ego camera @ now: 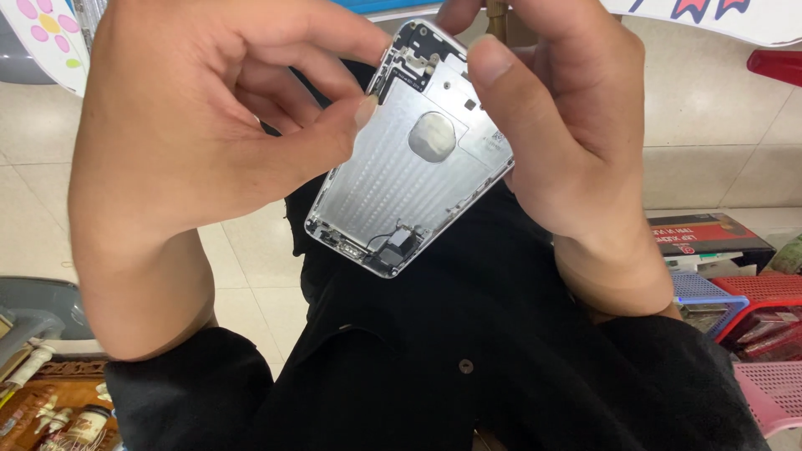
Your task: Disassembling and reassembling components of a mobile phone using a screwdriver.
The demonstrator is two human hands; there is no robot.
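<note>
Phone shell [413,167]: a bare silver rear housing, inside face up, tilted, held in mid-air over the lap, centre of view.
Inside the shell: a round shiny patch at the middle, small dark parts at the far top corner and at the near bottom edge.
Left hand [192,125]: at the shell's left edge; thumb tip and forefinger pinch narrowly at the upper left rim, beside the dark parts there.
Right hand [560,125]: clasps the shell's far right side, thumb lying on the inner face near the top, fingers behind it.
Step in hand: it looks like fine work at the top corner, the right hand steadying while the left picks at a small part.
Next move calls for: a firm hold from the right hand and a careful, small pull or press from the left fingertips, so nothing bends.
Around: pale floor tiles [727,125]; red and blue baskets [735,301] at right; bottles at near left.
</note>
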